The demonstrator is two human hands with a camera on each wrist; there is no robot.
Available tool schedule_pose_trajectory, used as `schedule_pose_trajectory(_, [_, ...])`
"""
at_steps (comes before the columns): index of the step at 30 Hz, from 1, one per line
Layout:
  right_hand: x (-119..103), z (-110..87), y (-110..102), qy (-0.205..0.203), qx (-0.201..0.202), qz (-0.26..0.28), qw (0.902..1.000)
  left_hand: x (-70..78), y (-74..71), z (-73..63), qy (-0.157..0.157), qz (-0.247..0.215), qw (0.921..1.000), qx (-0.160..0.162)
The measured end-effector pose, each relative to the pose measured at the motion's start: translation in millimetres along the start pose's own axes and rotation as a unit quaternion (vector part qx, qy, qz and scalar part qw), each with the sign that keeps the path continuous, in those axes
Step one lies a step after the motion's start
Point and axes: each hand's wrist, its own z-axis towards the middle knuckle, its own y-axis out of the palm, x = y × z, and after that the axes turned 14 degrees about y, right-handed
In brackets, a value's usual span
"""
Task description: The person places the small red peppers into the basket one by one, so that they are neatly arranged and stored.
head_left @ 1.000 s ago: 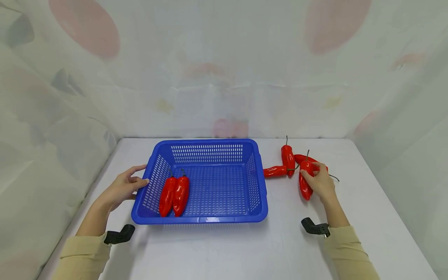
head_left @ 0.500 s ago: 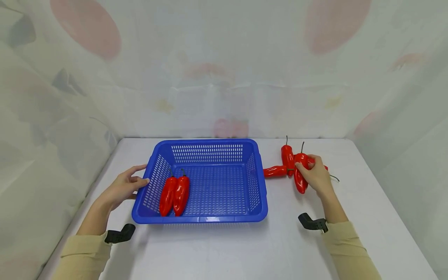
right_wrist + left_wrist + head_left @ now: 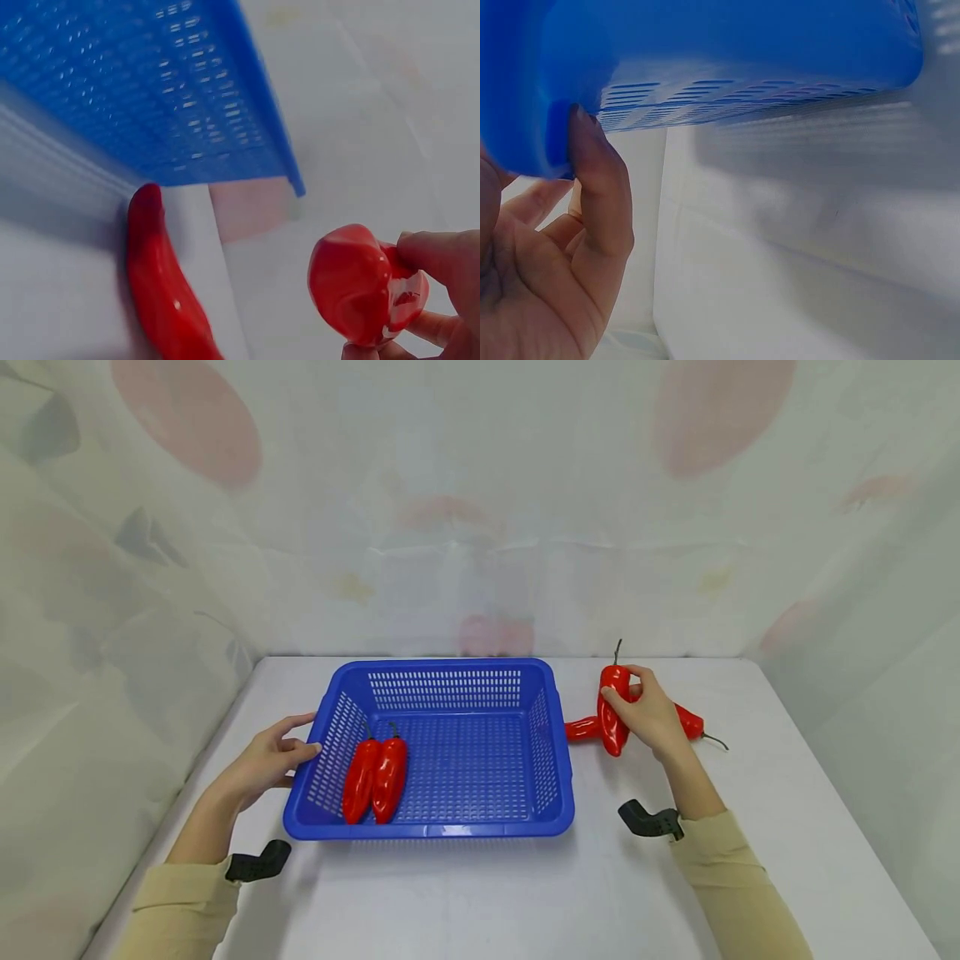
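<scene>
On the left, my left hand [image 3: 266,760] grips the left rim of a blue perforated plastic basket [image 3: 429,831]. In the left wrist view a bent digit [image 3: 604,191] presses against the rim. Two red peppers [image 3: 388,779] lie side by side at the basket's left end. My right hand [image 3: 647,714] pinches another red pepper [image 3: 615,706] by its sides, to the right of the basket. The right wrist view shows that held pepper [image 3: 349,285] end-on, raised off the table.
A red pepper [image 3: 582,729] lies on the white table [image 3: 450,902] against the basket's right side. Another pepper [image 3: 688,722] lies partly behind the right hand. Patterned sheeting [image 3: 480,527] closes in the back and sides.
My right hand has carried its pepper leftward and slightly back, now covering the upright-lying pepper seen earlier. The left hand and basket have stayed in place.
</scene>
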Motion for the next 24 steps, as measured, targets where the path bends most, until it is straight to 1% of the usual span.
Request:
schedule_pose_trajectory(10, [-30.5, -3.7, 10.3, -0.016, -0.022, 0.004, 0.9996, -1.4, -0.2, 0.4, 0.000, -0.002, 1.0000, -0.001])
schedule_pose_trajectory(18, [-48.0, -6.7, 20.2, -0.042, -0.026, -0.002, 0.9988, -0.7, 0.4, 0.4, -0.001, 0.005, 1.0000, -0.001])
schedule_pose_trajectory(24, [-59.3, -9.7, 26.9, -0.049, -0.031, -0.013, 0.9982, -0.3, 0.0, 0.4, 0.002, 0.002, 1.0000, -0.002])
